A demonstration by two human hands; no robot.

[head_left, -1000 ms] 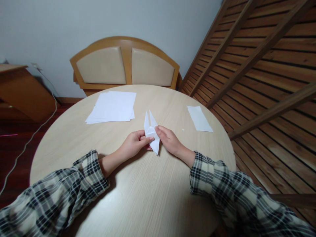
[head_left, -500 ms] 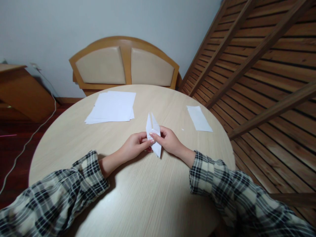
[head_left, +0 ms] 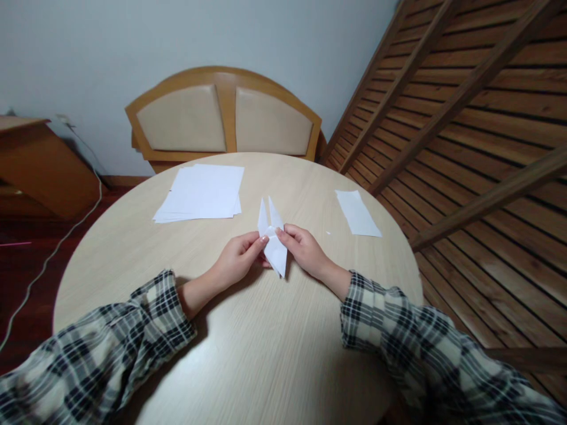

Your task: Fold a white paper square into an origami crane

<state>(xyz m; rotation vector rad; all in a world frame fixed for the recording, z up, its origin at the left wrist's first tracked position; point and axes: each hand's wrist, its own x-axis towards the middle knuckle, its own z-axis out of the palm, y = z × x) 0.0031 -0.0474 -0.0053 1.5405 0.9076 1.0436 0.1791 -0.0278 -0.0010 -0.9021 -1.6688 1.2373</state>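
A small folded white paper piece (head_left: 274,251) with two pointed tips at its far end is held just above the round wooden table (head_left: 248,354). My left hand (head_left: 239,260) pinches its left side with thumb and fingers. My right hand (head_left: 303,251) pinches its right side at the same height. The fingertips of both hands nearly meet at the middle of the paper. Both sleeves are plaid.
A stack of white sheets (head_left: 201,192) lies at the far left of the table. A single paper strip (head_left: 358,212) lies at the far right. A padded wooden chair back (head_left: 224,115) stands behind the table. Wooden slats (head_left: 465,118) fill the right side.
The folded paper has been worked slightly between the fingers; the fingertips shifted at its middle. Both hands stay in the same place over the table.
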